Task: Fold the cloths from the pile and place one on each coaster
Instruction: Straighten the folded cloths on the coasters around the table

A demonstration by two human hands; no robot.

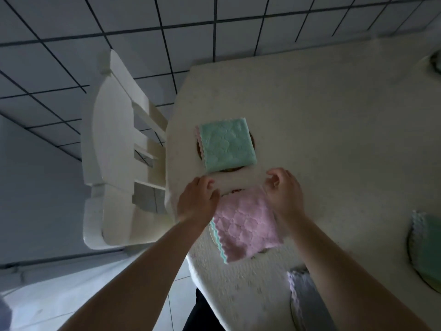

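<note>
Pink cloth (245,223), folded square with a teal scalloped edge at its lower left, lies at frame centre on the table (334,115), between both hands. Left hand (196,199) sits at the cloth's upper left corner, forearm coming up from the lower left of the frame, fingers bent down onto the corner; looks like a pinch on the cloth edge, thumb hidden. Right hand (285,189) is at the upper right corner, forearm entering from the lower right, fingers curled over the corner and gripping it. Both wrists angled inward, hands fairly close together, cloth width apart. Some motion blur on the right arm.

Under the pink cloth a round coaster (213,237) shows only as a thin rim at the lower left and a sliver at the top edge. Just above the hands, a green cloth (228,144), folded, pink scalloped edge at left, sits on a dark round coaster (252,140) peeking out at its sides. At the right edge of the frame another green cloth (427,247) lies on a round mat, partly cut off. At the lower middle a pale lilac cloth (303,302) lies partly behind the right forearm.

White chair (112,149) stands at the left of the table, touching or just beside its edge. Tiled floor (59,44) with dark grout fills the upper left.
</note>
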